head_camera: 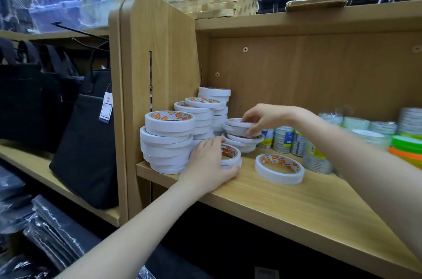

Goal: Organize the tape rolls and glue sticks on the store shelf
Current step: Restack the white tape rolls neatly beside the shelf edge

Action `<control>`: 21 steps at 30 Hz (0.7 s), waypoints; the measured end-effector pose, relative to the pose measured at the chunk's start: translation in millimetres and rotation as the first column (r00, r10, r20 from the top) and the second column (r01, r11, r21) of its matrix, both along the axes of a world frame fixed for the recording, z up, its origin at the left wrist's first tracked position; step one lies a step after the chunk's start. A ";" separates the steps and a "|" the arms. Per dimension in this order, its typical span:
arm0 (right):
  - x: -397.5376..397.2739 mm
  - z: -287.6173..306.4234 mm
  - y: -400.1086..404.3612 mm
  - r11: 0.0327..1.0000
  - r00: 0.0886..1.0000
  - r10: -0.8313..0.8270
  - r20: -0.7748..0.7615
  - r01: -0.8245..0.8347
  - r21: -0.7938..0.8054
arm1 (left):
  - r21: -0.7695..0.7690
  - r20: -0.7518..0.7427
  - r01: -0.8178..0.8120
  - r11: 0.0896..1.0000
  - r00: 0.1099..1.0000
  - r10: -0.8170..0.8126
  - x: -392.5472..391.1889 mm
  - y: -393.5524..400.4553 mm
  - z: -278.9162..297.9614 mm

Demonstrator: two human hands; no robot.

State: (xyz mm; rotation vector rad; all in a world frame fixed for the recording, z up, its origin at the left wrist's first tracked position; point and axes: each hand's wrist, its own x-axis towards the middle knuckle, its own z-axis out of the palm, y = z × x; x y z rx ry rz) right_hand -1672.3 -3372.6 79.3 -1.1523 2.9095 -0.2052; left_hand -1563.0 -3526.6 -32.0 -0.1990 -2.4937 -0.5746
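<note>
Wood-grain laminate is covering the store shelf (296,201), where a person is reaching in with two bare arms among white rolls of double-sided tape with orange and red printed cores. The left hand (209,162) is curling over a short pile of two tape rolls (230,156) near the shelf's front edge, fingers across the top and thumb pressing the side. The right hand (262,120) is pinching the top roll of a leaning, uneven stack of tape rolls (242,139) further back. Just left of the left hand, a tall neat stack of tape rolls (167,141) is standing at the shelf's corner, with two more tall stacks (205,116) behind it against the back panel. One single tape roll (279,168) is lying flat and apart, near the right forearm. Shrink-wrapped packs of clear tape (283,139) and bright green and orange rolls (406,146) are sitting to the right. Black tote bags (84,141) are standing on the neighbouring shelf.
</note>
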 end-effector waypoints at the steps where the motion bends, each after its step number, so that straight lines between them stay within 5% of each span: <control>1: 0.2 -3.3 -1.8 1.000 1.000 0.001 0.013 -0.001 0.029 | 0.003 0.000 -0.001 1.000 1.000 0.001 0.5 0.2 0.2; 8: -3.2 4.7 10.6 0.997 0.990 0.019 -0.142 -0.029 -0.068 | 0.064 0.067 -0.011 0.998 0.998 0.007 -1.3 -1.1 -0.5; 12: 10.6 -2.6 15.5 0.998 0.999 0.035 -0.002 -0.035 0.058 | 0.088 0.031 -0.016 0.996 0.999 0.013 -1.9 -1.9 -3.0; 15: 7.7 -20.2 5.6 0.980 0.994 0.027 -0.104 -0.006 0.197 | 0.102 -0.061 -0.016 0.995 0.998 0.023 2.0 -1.3 -3.5; 21: -0.5 -13.4 -8.8 0.995 0.998 -0.019 -0.062 0.025 0.101 | 0.074 -0.138 -0.005 0.997 0.990 0.015 7.1 0.3 -3.0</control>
